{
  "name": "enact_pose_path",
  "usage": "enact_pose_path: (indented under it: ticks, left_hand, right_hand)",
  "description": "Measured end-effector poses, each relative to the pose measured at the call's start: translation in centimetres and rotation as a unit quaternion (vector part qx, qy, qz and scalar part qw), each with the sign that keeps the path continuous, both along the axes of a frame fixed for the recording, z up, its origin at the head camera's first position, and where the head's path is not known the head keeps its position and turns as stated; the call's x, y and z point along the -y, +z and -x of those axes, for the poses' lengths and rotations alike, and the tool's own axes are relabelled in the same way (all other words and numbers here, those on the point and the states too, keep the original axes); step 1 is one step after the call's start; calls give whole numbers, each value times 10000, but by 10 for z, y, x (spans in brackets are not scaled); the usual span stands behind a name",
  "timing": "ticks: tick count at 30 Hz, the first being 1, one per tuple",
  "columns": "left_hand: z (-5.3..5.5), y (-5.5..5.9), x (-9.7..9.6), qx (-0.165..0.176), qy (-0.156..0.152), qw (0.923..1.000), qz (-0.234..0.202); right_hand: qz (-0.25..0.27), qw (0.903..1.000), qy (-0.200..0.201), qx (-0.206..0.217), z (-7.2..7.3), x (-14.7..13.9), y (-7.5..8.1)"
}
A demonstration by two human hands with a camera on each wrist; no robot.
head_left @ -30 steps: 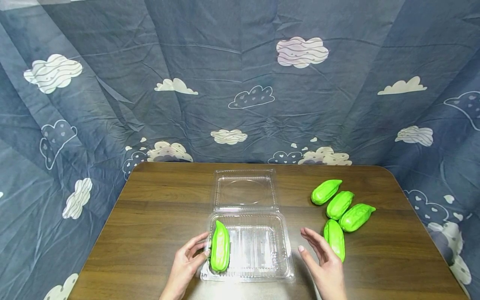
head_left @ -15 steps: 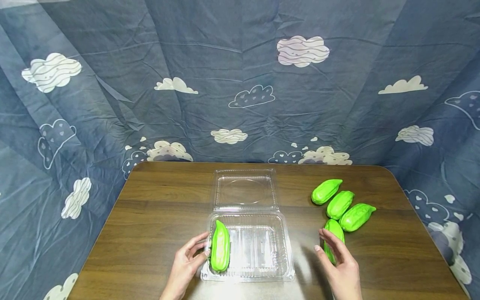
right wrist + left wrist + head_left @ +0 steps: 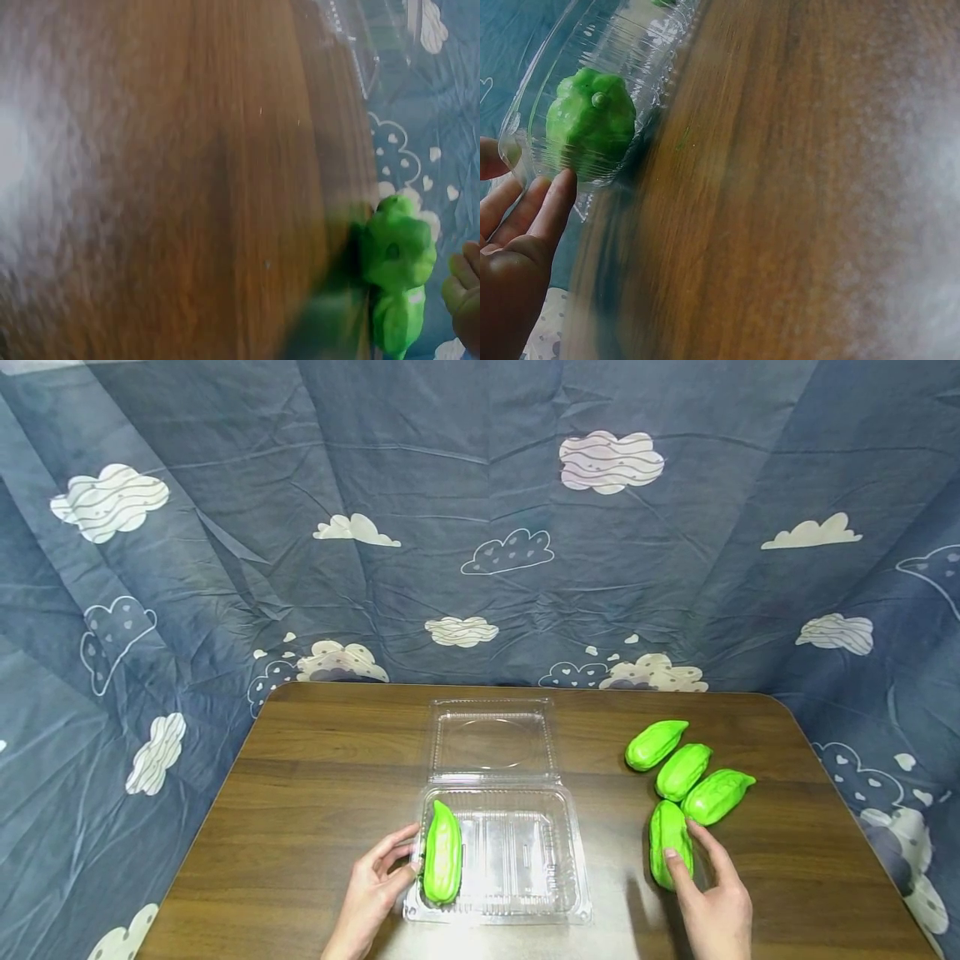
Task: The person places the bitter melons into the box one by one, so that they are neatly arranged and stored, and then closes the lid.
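A clear plastic clamshell container (image 3: 510, 914) lies with its lid folded back, and one green bitter melon (image 3: 442, 860) rests along its left side. My left hand (image 3: 375, 881) holds the container's left rim, the thumb on one side and fingers on the other; the left wrist view shows these fingers (image 3: 559, 199) against the clear wall. To the right, my right hand (image 3: 712, 893) reaches over the nearest loose bitter melon (image 3: 666, 835). Its thumb overlaps that melon and its index finger is by the right side. In the right wrist view a gap separates the fingers (image 3: 457, 289) from the melons.
Beyond the nearest loose one, three more bitter melons lie close together: a front right one (image 3: 716, 797), a middle one (image 3: 682, 772) and a rear one (image 3: 655, 746). The lid (image 3: 491, 743) lies flat toward the back of the wooden table (image 3: 315, 777). A cloud-patterned curtain (image 3: 420, 485) hangs behind.
My right hand has moved rightward from beside the container to the nearest loose bitter melon, passing over it to its right side. The left hand has stayed at the container's rim.
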State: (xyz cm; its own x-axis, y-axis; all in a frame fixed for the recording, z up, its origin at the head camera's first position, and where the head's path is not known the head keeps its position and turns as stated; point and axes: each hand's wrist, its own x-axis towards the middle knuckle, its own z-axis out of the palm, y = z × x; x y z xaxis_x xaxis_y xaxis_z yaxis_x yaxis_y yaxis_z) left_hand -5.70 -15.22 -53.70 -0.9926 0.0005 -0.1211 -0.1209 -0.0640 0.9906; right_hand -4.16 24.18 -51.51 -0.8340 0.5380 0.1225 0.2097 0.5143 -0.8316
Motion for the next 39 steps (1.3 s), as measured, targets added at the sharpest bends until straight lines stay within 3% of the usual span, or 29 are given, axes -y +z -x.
enact_pose_path:
  ticks: [7, 16, 23, 30, 35, 39]
  left_hand:
    - [0, 0, 0, -30, -14, 10000, 49]
    - [0, 0, 0, -49, -47, 10000, 64]
    - [1, -1, 1, -47, -57, 10000, 37]
    - [0, -2, 1, -15, -60, 10000, 6]
    - [0, -2, 0, 21, -61, 10000, -50]
    - [0, -1, 0, 5, -29, 10000, -13]
  right_hand:
    - [-151, 9992, -20, 367, 3, -14, -9]
    - [-247, 9889, 454, 1392, 9, -28, -16]
    - [66, 9898, 478, 1340, 12, -29, -20]
    - [130, 9847, 844, 1522, 15, -28, -17]
    - [3, 9847, 1053, 1392, 14, -24, -17]
    - [203, 9867, 1037, 1234, 13, -21, -17]
